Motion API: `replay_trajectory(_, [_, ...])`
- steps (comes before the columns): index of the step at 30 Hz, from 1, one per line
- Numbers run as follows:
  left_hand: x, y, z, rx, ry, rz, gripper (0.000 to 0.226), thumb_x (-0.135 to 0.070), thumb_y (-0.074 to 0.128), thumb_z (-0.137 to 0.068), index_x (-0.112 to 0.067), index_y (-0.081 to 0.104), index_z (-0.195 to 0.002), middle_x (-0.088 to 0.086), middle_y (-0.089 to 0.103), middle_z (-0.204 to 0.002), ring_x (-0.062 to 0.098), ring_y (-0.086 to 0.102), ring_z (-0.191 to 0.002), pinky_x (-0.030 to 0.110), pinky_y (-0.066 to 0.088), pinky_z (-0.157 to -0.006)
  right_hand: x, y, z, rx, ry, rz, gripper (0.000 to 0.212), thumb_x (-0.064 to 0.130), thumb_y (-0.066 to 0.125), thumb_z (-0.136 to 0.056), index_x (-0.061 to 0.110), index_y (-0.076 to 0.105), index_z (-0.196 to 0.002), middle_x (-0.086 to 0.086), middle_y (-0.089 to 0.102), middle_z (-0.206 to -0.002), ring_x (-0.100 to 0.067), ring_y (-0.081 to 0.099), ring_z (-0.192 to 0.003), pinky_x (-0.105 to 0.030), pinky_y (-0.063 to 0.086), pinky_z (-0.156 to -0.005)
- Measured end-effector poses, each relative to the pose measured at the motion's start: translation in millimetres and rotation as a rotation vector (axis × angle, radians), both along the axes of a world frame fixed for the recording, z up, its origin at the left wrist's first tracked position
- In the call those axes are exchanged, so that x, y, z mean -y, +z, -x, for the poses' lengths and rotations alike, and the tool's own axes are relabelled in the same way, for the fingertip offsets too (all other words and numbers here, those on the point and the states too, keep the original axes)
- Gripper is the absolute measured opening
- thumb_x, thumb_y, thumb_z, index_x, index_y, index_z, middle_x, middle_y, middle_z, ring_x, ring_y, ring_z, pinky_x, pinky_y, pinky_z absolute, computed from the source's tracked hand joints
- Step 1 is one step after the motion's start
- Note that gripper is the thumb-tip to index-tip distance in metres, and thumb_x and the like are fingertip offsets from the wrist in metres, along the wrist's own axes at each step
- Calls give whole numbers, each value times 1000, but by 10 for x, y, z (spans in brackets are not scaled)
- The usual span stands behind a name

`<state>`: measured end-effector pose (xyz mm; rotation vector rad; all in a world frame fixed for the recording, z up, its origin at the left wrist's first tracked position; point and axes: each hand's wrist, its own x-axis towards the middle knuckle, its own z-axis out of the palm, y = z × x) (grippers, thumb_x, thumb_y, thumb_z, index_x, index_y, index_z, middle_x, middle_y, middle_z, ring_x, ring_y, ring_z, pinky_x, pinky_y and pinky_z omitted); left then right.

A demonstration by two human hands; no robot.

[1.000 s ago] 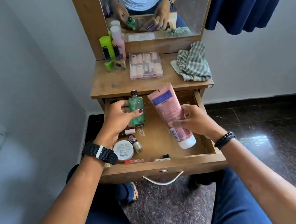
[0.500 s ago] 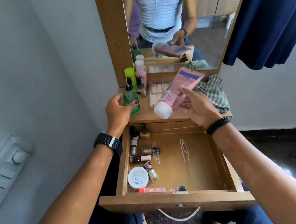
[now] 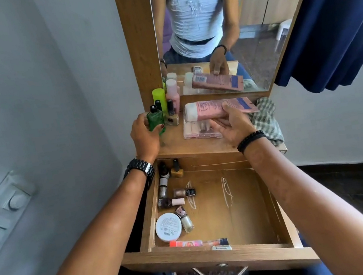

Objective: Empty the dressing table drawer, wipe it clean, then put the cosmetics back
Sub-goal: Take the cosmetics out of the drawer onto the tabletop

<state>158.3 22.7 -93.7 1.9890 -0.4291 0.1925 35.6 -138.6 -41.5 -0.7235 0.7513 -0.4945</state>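
The wooden drawer point(image 3: 218, 258) stands pulled open below the dressing table top point(image 3: 177, 146). My left hand point(image 3: 145, 134) grips a small green bottle point(image 3: 155, 120) with a black cap at the table's left side. My right hand point(image 3: 233, 124) holds a pink tube point(image 3: 209, 109) lying sideways over a clear case of cosmetics point(image 3: 198, 130). Inside the drawer, along its left side, lie several nail polish bottles point(image 3: 184, 192), a round white jar point(image 3: 168, 227) and a flat pink-orange stick point(image 3: 192, 243).
A lime green bottle point(image 3: 159, 97), a pink bottle point(image 3: 172, 93) and small polish bottles point(image 3: 171, 115) stand at the table's back left before the mirror point(image 3: 254, 30). A checked cloth point(image 3: 265, 119) lies at the right. Blue curtain point(image 3: 335, 18) hangs right; a wall switch panel point(image 3: 0, 213) is left.
Both hands have lifted the green bottle and pink tube out of the drawer and carried them up over the table top. The tube has turned sideways.
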Motion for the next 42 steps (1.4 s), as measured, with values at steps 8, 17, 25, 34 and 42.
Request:
replay_trajectory(8, [-21, 16, 285, 153, 132, 97, 44, -3, 73, -77, -7, 50, -114, 13, 47, -112, 20, 48, -99, 13, 38, -75, 44, 2, -189, -9, -5, -52, 35, 12, 53, -95, -1, 46, -127, -24, 58, -122, -34, 61, -109, -31, 54, -77])
replay_trajectory(17, [444, 178, 469, -245, -449, 0, 39, -19, 56, -92, -14, 44, -130, 0, 54, -124, 18, 57, -107, 39, 52, -90, 114, -7, -296, -17, 23, -73, 31, 10, 47, -98, -7, 46, -124, -25, 57, -124, -30, 64, -101, -24, 58, -52])
replay_trajectory(25, [612, 386, 423, -437, -519, 0, 43, -9, 48, -95, -11, 37, -136, 0, 53, -113, 19, 58, -105, 38, 51, -92, 209, -59, -269, -217, 110, 169, 26, 22, 49, -98, 7, 49, -77, 2, 55, -34, -2, 50, -26, -10, 33, -27])
replay_trajectory(34, [595, 287, 398, -462, -567, 40, 39, 2, 47, -91, -12, 48, -127, 4, 59, -117, 24, 63, -102, 43, 53, -90, 250, -195, -137, -132, 151, 142, 29, 17, 37, -102, 11, 43, -74, 7, 41, -36, -2, 34, -25, -10, 24, -27])
replay_trajectory(42, [401, 319, 572, -431, -570, 41, 37, -1, 50, -93, -4, 48, -129, 8, 54, -111, 17, 65, -83, 34, 58, -77, 184, -185, 204, -134, 172, 274, 21, 19, 51, -97, 5, 58, -83, -1, 55, -52, -2, 47, -34, -13, 33, -30])
